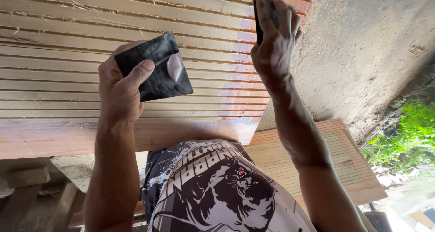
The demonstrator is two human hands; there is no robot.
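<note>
Fingers of the left hand [118, 85] clasp a black pad [156, 69] carrying a pale smear of filler, held just above the ribbed wooden panel [59, 64]. Right hand [273, 42] grips a dark scraper [263, 12], pressing it against the panel's far edge beside the grey wall [362, 46]. Another slatted panel [326, 159] lies below.

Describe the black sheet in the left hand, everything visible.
The black sheet is a thin, roughly square, flexible piece, matte and dusty grey in patches, with a pale smear of paste near its middle. The left hand grips its left edge, thumb across the front. It is held tilted in front of the grooved wooden panel; contact with the panel cannot be told.
</note>
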